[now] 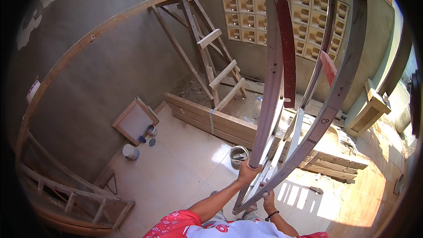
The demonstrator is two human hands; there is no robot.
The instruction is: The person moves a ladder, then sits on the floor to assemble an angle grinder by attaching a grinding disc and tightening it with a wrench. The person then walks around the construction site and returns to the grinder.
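A person's left hand (pixel 250 174) wraps its fingers closely around one side rail of a tall metal frame (pixel 269 88), while the right hand (pixel 268 198) meets the other rail, fingers partly hidden, their grip impossible to tell. Rising directly before the person over a tiled floor (pixel 189 154), the frame looks stiff, smooth and top-heavy, best held by both rails. Scuffed grey-brown rails flank dark red and silvery lengths. Beyond are a bucket (pixel 232 159), stacked boards (pixel 229 125) and a wooden stepladder (pixel 222 75).
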